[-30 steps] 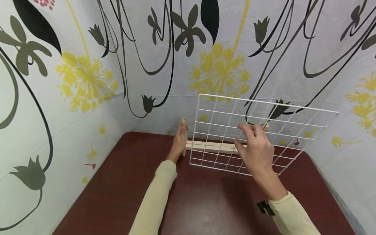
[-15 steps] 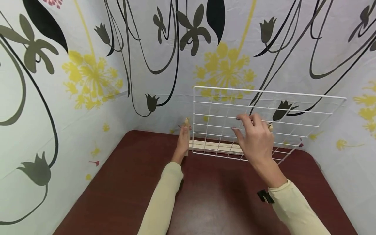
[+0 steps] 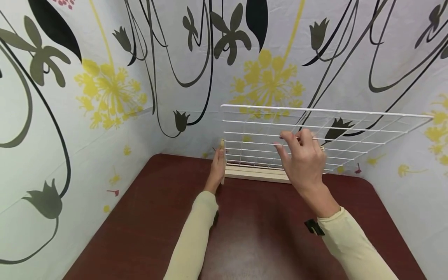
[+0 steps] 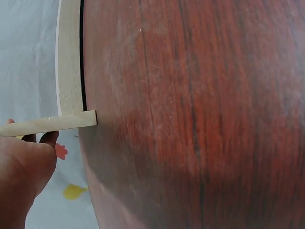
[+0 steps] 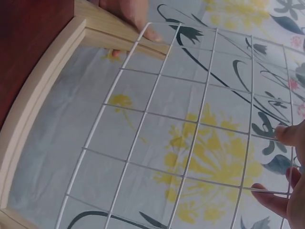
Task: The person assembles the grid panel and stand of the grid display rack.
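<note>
My left hand [image 3: 217, 167] holds the left upright of a pale wooden frame [image 3: 259, 174] near the table's far edge. In the left wrist view, the upright [image 4: 71, 121] meets the long bottom bar [image 4: 69, 57] at a corner, with fingers along its side. A white wire grid panel [image 3: 266, 107] leans back over the frame, its left end close to the held upright. My right hand [image 3: 303, 167] grips the grid's wires around its middle. From the right wrist view, the lower grid edge lies above the frame's bottom bar [image 5: 35, 95], inside the uprights.
A dark red-brown wood-grain table [image 3: 245, 233] spreads below the hands. Flower-printed white cloth [image 3: 115, 77] hangs behind the table and at both sides, close behind the frame. A small black piece [image 3: 314, 227] sits at the right sleeve's cuff.
The grid has risen slightly and tipped further back, its lower edge moving up and away toward the frame. My right hand has lifted a little with it; the left hand stays on the upright.
</note>
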Tool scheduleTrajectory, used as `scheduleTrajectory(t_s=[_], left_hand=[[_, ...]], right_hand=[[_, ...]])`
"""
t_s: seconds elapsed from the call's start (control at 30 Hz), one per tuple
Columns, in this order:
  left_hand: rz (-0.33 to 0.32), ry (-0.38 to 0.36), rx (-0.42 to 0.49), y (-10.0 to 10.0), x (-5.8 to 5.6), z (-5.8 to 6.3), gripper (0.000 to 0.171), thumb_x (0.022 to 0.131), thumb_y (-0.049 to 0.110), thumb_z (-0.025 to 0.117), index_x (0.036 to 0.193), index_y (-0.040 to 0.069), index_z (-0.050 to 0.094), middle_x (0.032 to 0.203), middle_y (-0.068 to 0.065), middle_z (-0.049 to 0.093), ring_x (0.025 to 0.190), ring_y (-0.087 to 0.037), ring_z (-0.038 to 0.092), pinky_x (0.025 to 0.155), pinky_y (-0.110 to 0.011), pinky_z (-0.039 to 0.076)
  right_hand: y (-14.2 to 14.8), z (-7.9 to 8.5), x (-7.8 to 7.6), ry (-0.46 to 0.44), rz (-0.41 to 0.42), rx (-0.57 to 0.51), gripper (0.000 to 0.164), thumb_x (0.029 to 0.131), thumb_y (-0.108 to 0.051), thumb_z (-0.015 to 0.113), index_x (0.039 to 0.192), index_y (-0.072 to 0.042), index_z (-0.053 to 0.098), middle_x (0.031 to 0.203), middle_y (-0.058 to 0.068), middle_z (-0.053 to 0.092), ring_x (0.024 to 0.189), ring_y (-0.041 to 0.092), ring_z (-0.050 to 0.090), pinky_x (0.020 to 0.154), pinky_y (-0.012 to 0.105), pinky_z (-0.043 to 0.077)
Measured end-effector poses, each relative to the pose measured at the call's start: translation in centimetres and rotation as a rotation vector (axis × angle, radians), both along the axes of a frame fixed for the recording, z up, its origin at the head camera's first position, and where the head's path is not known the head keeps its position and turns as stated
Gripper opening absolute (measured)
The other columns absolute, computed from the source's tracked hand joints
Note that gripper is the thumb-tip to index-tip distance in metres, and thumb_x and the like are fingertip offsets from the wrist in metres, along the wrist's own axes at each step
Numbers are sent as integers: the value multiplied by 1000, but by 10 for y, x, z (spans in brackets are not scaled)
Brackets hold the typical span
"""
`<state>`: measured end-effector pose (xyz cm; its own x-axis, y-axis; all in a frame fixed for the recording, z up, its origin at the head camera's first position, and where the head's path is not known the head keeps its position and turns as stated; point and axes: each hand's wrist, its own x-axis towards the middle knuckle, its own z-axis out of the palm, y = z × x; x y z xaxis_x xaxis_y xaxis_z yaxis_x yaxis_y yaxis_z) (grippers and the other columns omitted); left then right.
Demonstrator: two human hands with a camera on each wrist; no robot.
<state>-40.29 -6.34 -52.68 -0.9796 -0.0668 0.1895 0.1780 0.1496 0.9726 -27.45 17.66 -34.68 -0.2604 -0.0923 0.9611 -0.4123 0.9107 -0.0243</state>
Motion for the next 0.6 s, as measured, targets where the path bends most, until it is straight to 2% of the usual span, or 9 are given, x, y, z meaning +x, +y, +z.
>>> scheduleTrajectory(t_s=[0.1,0.23,0.37,0.47,0.6], left_hand=[[-12,22,14,1,0,1,57,115,55,23,153,21,47,162,-20,45,150,-40,43,125,-62,33],[-27,3,36,0,2,2,62,115,55,24,166,21,32,171,-17,34,161,-38,29,131,-59,24],[-17,-22,21,-1,2,2,68,114,57,24,169,17,25,173,-18,30,161,-39,27,132,-56,22],[-9,-23,0,-2,0,0,69,113,60,22,166,17,32,170,-19,36,158,-40,33,131,-58,26],[-11,6,-29,-3,-2,-2,65,112,63,20,151,21,49,161,-18,47,148,-41,45,123,-64,34]], right_hand=[[-3,8,0,30,14,-3,31,87,-21,87,108,-18,65,89,13,53,68,36,54,45,48,38],[-7,17,-1,60,30,-3,31,87,-19,87,108,-19,64,89,13,54,70,36,54,43,47,36],[-11,22,-1,88,45,-14,30,87,-19,87,107,-19,64,89,14,53,72,36,54,44,48,37],[-14,23,-1,129,66,-36,27,88,-20,86,105,-19,65,87,14,53,72,37,53,46,49,36],[-18,23,-2,195,99,-61,22,88,-21,85,100,-19,67,84,14,52,72,38,53,47,52,35]])
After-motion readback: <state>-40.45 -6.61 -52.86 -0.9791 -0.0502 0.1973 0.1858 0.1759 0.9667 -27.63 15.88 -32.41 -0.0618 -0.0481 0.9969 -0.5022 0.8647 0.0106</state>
